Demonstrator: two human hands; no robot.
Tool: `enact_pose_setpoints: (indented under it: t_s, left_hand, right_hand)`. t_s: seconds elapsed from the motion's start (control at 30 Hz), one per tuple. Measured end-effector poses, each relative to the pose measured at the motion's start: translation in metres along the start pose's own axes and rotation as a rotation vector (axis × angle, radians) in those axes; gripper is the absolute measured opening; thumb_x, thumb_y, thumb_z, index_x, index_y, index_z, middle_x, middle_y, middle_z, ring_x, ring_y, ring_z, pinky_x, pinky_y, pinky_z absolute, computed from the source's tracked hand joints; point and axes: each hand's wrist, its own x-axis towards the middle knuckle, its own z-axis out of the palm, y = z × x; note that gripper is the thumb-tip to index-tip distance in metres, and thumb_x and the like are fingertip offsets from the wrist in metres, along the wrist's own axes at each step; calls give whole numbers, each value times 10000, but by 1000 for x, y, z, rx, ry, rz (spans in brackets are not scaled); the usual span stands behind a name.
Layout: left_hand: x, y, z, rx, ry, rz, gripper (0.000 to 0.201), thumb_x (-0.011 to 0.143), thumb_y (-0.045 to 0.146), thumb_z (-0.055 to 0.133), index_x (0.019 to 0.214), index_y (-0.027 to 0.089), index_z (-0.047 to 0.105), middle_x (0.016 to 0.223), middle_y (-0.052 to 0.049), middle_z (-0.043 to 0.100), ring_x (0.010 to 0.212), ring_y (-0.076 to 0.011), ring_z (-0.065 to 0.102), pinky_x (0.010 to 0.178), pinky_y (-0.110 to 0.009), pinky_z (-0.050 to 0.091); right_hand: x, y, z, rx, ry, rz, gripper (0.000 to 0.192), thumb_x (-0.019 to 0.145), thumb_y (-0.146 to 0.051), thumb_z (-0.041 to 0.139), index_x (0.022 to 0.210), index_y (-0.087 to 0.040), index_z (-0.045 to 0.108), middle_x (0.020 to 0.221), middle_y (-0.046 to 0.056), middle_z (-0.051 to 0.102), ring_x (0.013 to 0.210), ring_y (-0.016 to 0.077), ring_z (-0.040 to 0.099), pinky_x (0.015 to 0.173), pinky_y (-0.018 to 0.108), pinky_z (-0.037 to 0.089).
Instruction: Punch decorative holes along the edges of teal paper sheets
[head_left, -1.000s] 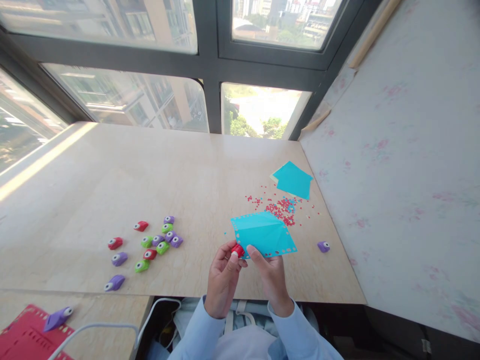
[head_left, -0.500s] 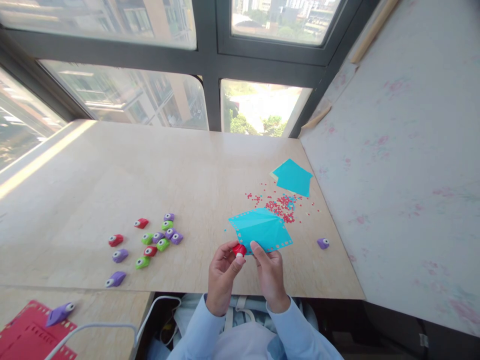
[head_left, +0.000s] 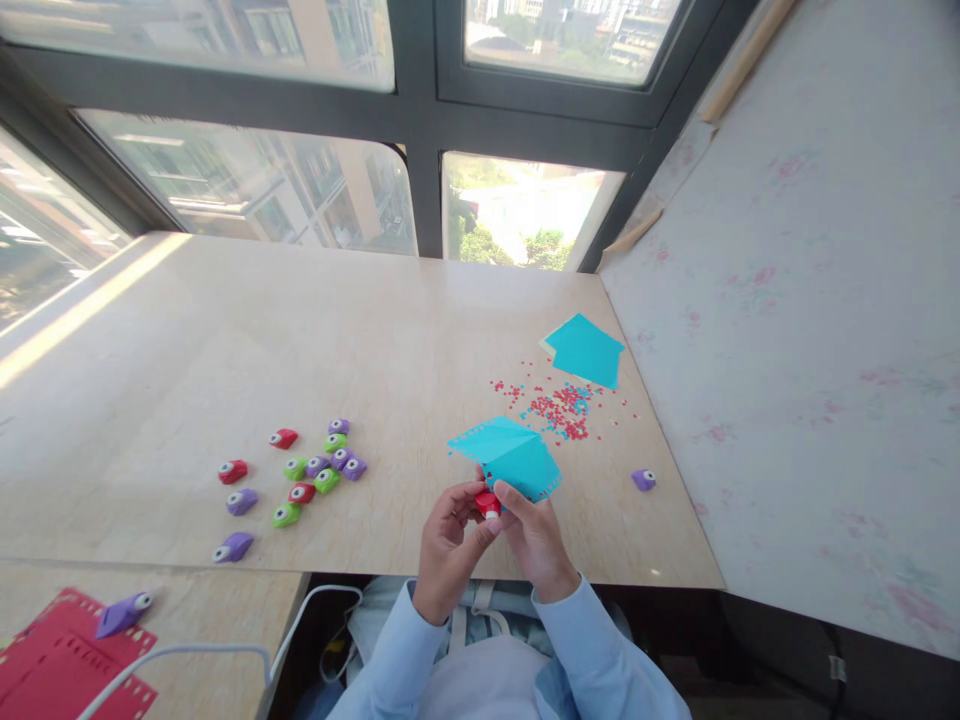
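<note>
While the turquoise paper (head_left: 512,455) was lifted above the worktop's (head_left: 300,340) near edge, the right hand (head_left: 534,540) pinched its lower edge, and the left hand (head_left: 448,545), fingers curled, squeezed the small red punch (head_left: 486,500).
</note>
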Motion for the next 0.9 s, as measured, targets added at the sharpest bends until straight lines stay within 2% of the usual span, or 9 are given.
enact_pose_setpoints:
  t_s: [0.1,0.3,0.5,0.63,0.77,0.9]
  left_hand:
    - [-1,-4,0,104,30,74,379,748,245,773,1092,176,630,981,-83,694,886,-180,645,819,-313,520]
    - [-2,-4,0,204,27,206,351,763,208,753,1098,195,648,1074,-99,681,973,-205,645,854,-332,530]
    - [2,1,-5,179,65,280,319,754,156,750,1055,200,657,1063,-88,683,1021,-206,648,896,-345,539]
    - [3,7,-4,105,41,293,309,766,119,729,1053,197,643,1088,-95,679,1045,-210,648,897,-358,553]
    - [3,9,-3,72,23,284,296,764,116,730,1036,194,643,1108,-102,666,1051,-218,648,883,-371,568]
    - [2,7,-9,147,-15,313,287,780,101,712,1041,208,659,1152,-114,640,1213,-258,556,966,-428,527]
  right_hand:
    - [-1,2,-1,-6,29,-37,363,651,-342,848,971,-218,730,920,32,746,818,205,663,790,365,517]
    - [-3,4,-2,86,20,-54,341,653,-389,846,933,-228,735,928,37,744,812,197,669,739,345,528]
    - [4,1,-7,172,67,-118,274,674,-348,840,907,-254,730,953,14,731,902,172,665,847,334,513]
    - [8,1,-13,177,57,-17,245,749,-376,782,954,-259,718,995,11,724,950,162,655,858,313,505]
    - [6,4,-18,172,-22,143,377,817,-511,670,1068,-230,691,1119,65,701,1048,193,629,892,333,497]
    - [-7,9,-25,100,-66,272,385,820,-477,676,1088,-201,678,1135,98,695,1006,207,642,811,321,505]
